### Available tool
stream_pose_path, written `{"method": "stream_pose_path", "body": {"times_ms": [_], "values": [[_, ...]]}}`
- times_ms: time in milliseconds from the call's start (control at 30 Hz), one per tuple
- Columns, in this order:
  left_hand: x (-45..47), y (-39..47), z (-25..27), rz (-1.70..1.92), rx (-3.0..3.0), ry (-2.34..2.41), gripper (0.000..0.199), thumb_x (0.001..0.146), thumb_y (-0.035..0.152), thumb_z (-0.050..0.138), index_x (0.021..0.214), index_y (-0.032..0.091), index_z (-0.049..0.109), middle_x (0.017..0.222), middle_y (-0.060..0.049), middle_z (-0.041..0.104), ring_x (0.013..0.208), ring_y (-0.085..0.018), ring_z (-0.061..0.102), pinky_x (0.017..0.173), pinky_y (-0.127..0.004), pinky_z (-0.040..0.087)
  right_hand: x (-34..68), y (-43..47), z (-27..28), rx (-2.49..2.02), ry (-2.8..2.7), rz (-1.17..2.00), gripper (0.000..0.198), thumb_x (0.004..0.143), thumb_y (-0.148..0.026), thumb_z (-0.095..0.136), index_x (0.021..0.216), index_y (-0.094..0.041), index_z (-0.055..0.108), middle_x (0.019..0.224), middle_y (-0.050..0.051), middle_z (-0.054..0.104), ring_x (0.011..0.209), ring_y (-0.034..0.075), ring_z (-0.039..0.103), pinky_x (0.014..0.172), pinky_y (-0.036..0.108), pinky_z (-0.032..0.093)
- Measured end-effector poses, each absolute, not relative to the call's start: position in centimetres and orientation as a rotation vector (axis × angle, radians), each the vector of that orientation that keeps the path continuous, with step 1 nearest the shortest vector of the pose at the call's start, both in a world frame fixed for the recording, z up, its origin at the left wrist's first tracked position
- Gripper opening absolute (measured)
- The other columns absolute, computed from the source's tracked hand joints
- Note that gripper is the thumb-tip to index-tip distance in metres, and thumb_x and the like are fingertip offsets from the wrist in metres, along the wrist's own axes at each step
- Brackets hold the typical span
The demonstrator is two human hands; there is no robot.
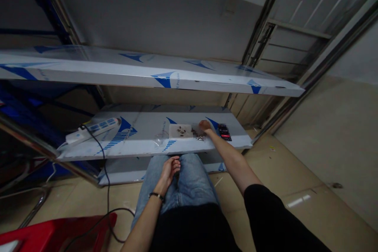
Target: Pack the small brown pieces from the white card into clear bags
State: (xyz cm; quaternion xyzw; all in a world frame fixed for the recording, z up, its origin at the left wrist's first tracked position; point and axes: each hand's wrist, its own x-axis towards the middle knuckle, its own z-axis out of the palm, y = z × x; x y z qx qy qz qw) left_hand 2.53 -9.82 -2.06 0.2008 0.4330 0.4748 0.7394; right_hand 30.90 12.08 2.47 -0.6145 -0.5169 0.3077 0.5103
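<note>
My right hand (204,126) is over the metal shelf (141,145), its fingers curled downward and closed. Whatever they may hold is hidden. Just below it lies a loose pile of small dark, shiny pieces (201,138). To its left sits a white square pad (174,135) with several small dark brown pieces on top. On the right are black and red packets (225,132), blurred in detail. My left hand (171,168) rests above my lap in front of the shelf edge, palm inward and fingers curled together. I cannot make out anything within them.
A white power strip (97,126) with a black cable (106,181) lies at the shelf's left end. Clear plastic wrapping (160,140) is beside the pad. An upper shelf (132,75) spans above. A red plastic stool (59,232) stands at lower left.
</note>
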Motion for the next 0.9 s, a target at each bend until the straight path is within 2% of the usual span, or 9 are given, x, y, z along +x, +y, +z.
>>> {"method": "stream_pose_path", "body": {"times_ms": [100,233,333,467,700,900], "values": [[2.7,-9.8,-2.0,1.039,0.469,0.978,0.012,0.088,0.018,0.057,0.094,0.014,0.066,0.069,-0.005,0.065,0.054,-0.012,0.063,0.048,-0.018,0.051,33.2,9.3,2.1,-1.592,-1.311,0.689,0.025,0.077,-0.024,0.068,0.055,-0.020,0.058,0.063,0.006,0.060,0.084,0.021,0.059,0.089,0.035,0.043],[2.8,-10.0,-1.7,1.044,0.503,1.006,0.015,0.088,0.018,0.056,0.097,0.011,0.066,0.069,-0.004,0.065,0.053,-0.011,0.062,0.048,-0.018,0.050,33.3,6.2,1.7,-1.669,-1.388,0.552,0.010,0.068,-0.021,0.078,0.071,-0.020,0.069,0.093,0.010,0.068,0.108,0.025,0.056,0.100,0.035,0.040],[2.9,-10.2,-1.5,1.062,0.539,1.026,0.017,0.087,0.019,0.056,0.098,0.011,0.066,0.069,-0.004,0.065,0.053,-0.011,0.063,0.048,-0.017,0.049,32.0,4.9,1.7,-1.749,-1.531,0.377,0.021,0.071,-0.027,0.080,0.090,-0.019,0.075,0.117,0.015,0.065,0.124,0.032,0.048,0.106,0.039,0.037],[2.9,-10.1,-1.8,1.064,0.591,1.046,0.018,0.084,0.020,0.058,0.096,0.010,0.066,0.069,-0.004,0.066,0.055,-0.011,0.063,0.050,-0.017,0.049,29.6,4.5,1.5,-1.751,-1.701,0.302,0.036,0.075,-0.029,0.080,0.110,-0.021,0.076,0.134,0.017,0.060,0.133,0.034,0.044,0.111,0.041,0.033],[2.7,-10.0,-2.2,1.068,0.655,1.057,0.022,0.083,0.023,0.057,0.098,0.010,0.066,0.071,-0.004,0.067,0.056,-0.011,0.064,0.053,-0.018,0.048,27.2,4.7,0.7,-1.801,-1.877,0.415,0.029,0.089,-0.025,0.066,0.117,-0.025,0.075,0.137,0.013,0.063,0.141,0.031,0.041,0.117,0.047,0.023],[2.5,-10.2,-2.0,1.063,0.677,1.064,0.022,0.081,0.024,0.059,0.096,0.010,0.066,0.070,-0.005,0.067,0.058,-0.012,0.064,0.053,-0.019,0.048,27.2,4.6,1.3,-1.786,-1.784,0.490,0.023,0.085,-0.017,0.063,0.104,-0.019,0.075,0.131,0.016,0.067,0.142,0.030,0.041,0.120,0.050,0.015]]}}
